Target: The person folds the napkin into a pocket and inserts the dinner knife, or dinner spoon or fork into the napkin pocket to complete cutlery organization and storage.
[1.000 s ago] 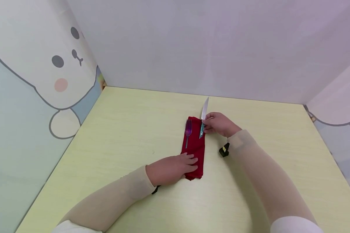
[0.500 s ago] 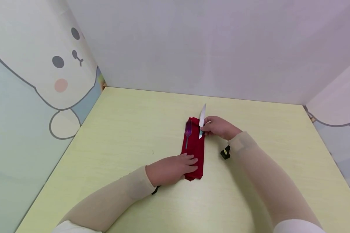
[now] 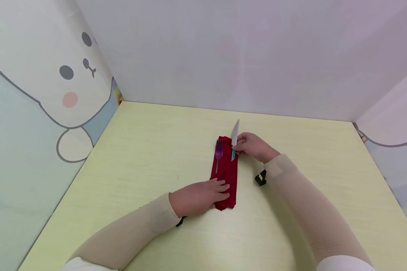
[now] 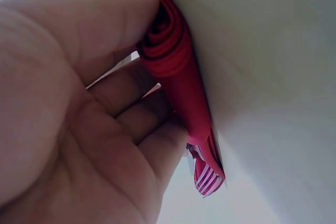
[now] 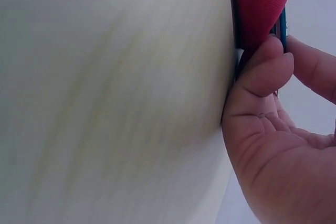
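Note:
A folded red cloth napkin (image 3: 228, 167) lies lengthwise on the table, its near end rolled up in the left wrist view. On its far left part rests a purple metallic fork (image 3: 218, 150), tines pointing away. My left hand (image 3: 198, 196) holds the near end, fingers over the top and thumb against the rolled end (image 4: 165, 35). At the far right edge, my right hand (image 3: 253, 146) pinches a knife (image 3: 235, 133) by its teal handle. The blade points away, past the napkin's far end. In the right wrist view the fingertips partly hide beneath the napkin (image 5: 260, 6).
The pale wooden table (image 3: 149, 150) meets a plain whitish wall (image 3: 190, 56) behind the napkin. A panel with a cartoon animal (image 3: 71, 71) stands along the left side. A small black device (image 3: 260, 178) hangs beneath my right wrist.
The knife has slid toward me and slightly left, then shifted a little away again, with my right hand still pinching it. My left hand, the fork and the napkin have barely moved.

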A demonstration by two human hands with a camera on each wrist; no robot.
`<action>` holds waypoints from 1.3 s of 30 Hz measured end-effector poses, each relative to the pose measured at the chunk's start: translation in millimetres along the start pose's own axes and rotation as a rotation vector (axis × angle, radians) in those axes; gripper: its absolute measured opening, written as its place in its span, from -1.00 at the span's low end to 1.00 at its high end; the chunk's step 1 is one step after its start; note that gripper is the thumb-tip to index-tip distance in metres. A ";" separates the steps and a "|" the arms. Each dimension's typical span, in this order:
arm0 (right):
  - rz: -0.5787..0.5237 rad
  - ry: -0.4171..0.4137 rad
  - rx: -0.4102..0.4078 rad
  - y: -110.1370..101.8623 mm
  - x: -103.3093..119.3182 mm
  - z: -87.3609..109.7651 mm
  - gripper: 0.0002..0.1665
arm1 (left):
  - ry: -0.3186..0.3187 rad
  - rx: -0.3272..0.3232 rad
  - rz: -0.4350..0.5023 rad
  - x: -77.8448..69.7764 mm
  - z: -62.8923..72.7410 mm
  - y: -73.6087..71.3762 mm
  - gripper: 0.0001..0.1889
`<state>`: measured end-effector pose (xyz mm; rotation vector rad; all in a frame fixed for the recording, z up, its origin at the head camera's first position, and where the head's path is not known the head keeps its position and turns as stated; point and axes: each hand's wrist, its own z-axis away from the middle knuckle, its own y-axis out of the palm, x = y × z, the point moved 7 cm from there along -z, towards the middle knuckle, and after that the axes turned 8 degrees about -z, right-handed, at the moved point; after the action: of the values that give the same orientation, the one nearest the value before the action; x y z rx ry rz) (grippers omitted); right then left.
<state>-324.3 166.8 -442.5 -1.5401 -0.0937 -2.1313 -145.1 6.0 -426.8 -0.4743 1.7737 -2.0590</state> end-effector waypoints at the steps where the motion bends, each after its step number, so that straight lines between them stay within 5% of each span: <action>1: -0.013 0.005 -0.004 -0.2 -0.5 -0.7 -0.64 | 0.000 0.002 -0.002 0.0 0.0 0.2 -0.50; 11: -0.132 0.041 -0.014 1.9 -2.3 -6.8 -0.56 | 0.005 0.006 -0.007 0.9 -0.8 2.5 -0.50; 17: -0.078 0.072 -0.045 -0.8 -3.0 -10.1 -0.53 | 0.000 0.007 0.008 1.9 -0.5 3.4 -0.49; 25: 0.099 0.108 -0.189 -22.3 1.2 -15.1 -0.57 | -0.004 0.005 0.012 1.9 1.6 1.6 -0.50; 33: -0.099 0.124 -0.260 -31.4 11.5 -39.1 -0.49 | -0.003 -0.006 0.007 2.2 2.7 0.5 -0.50; 39: -0.129 0.183 -0.318 -34.0 10.2 -52.6 -0.56 | 0.015 -0.021 0.002 0.6 3.0 -2.4 -0.51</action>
<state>-387.3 174.9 -444.1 -1.5329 0.2253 -2.4740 -144.4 3.5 -424.0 -0.4647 1.8050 -2.0496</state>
